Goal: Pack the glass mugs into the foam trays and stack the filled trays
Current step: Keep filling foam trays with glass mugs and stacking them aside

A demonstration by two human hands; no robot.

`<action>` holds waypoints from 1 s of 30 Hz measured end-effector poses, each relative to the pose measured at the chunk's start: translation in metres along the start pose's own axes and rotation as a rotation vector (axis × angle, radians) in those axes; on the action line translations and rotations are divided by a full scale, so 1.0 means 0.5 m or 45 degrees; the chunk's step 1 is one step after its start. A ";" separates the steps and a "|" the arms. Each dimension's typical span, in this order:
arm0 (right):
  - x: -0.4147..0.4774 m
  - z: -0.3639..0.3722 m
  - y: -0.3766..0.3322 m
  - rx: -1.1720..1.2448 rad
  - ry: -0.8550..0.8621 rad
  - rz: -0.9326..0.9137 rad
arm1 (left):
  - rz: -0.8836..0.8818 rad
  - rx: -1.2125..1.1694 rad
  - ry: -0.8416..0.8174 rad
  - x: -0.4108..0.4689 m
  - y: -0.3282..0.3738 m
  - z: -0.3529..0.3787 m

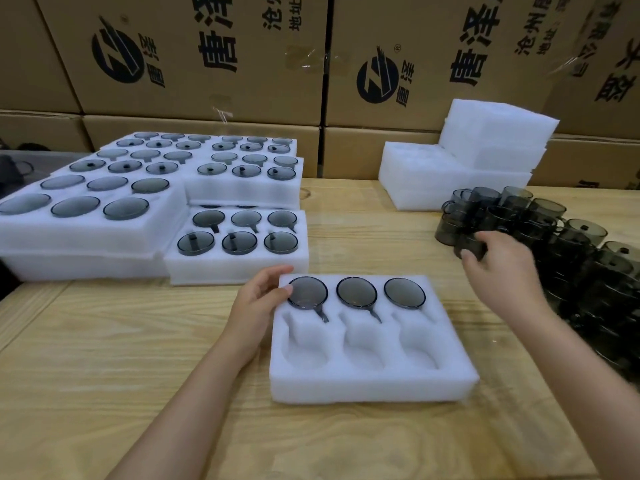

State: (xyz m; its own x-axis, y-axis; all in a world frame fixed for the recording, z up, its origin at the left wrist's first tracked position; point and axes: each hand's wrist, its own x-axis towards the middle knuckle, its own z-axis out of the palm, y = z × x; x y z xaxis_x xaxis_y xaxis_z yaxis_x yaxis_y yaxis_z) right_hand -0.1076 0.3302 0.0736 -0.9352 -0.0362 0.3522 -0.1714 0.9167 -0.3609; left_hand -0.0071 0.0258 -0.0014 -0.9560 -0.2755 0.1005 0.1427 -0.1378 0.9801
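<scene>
Filling the near tray (374, 386), half done. Far row holds three mugs (356, 292), seated rim-up with handles in the slots pointing toward the person. The three near pockets are bare foam.

Left hand (258, 299): at the tray's far-left corner, fingers loosely bent, a fingertip touching the rim of the leftmost seated mug. It grips nothing and reads as steadying.

Right hand (502, 268): reached out to the pile (554, 230) of loose smoked-glass mugs on the table's right side. Fingers and thumb curl round one mug (467, 245) at the pile's near-left edge. The hand is motion-blurred, so I cannot tell whether that mug is off the table (104, 375) yet.

Step in hand, by my reading: fetching the fourth mug.

Next move calls for carrying it clear of its neighbours, which stand packed tight and touching. Then turn it so the handle lines up with a pocket's slot, and lower it straight down into the near row. The foam looks snug, so a tilted entry would likely bind.

Elsewhere: filled trays (235, 268) stand stacked at left, just beyond the working tray. Spare foam (415, 188) sits at far right, and printed boxes (207, 64) run along the back. Stacking this tray waits on three more mugs.
</scene>
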 end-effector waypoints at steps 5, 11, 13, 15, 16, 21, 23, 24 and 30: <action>0.080 -0.001 0.054 -0.287 0.004 0.175 | 0.009 0.026 0.005 0.002 -0.004 -0.003; 0.156 -0.014 0.077 -0.582 -0.156 0.298 | 0.017 0.028 0.000 0.005 -0.007 -0.005; 0.163 -0.017 0.083 -0.563 -0.157 0.394 | 0.021 0.021 -0.001 0.006 -0.007 -0.005; 0.166 -0.015 0.088 -0.523 -0.101 0.445 | 0.021 0.020 0.004 0.008 -0.007 -0.005; 0.168 -0.013 0.091 -0.516 -0.075 0.462 | 0.021 0.019 0.007 0.008 -0.007 -0.005; 0.164 -0.009 0.103 -0.635 -0.080 0.435 | 0.019 0.013 -0.001 0.009 -0.008 -0.007; 0.165 -0.011 0.108 -0.681 -0.093 0.404 | 0.019 0.017 -0.002 0.008 -0.007 -0.007; 0.164 -0.013 0.108 -0.686 -0.089 0.388 | 0.018 0.017 -0.003 0.008 -0.006 -0.007; 0.127 -0.045 0.068 -0.463 0.061 0.256 | 0.004 0.030 0.005 0.006 -0.004 -0.006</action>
State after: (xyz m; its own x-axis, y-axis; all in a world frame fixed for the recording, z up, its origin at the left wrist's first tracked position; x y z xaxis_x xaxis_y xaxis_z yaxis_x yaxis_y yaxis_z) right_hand -0.1660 0.3678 0.1031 -0.9219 0.1684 0.3490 0.1415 0.9847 -0.1013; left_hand -0.0097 0.0224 -0.0034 -0.9546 -0.2796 0.1031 0.1398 -0.1145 0.9835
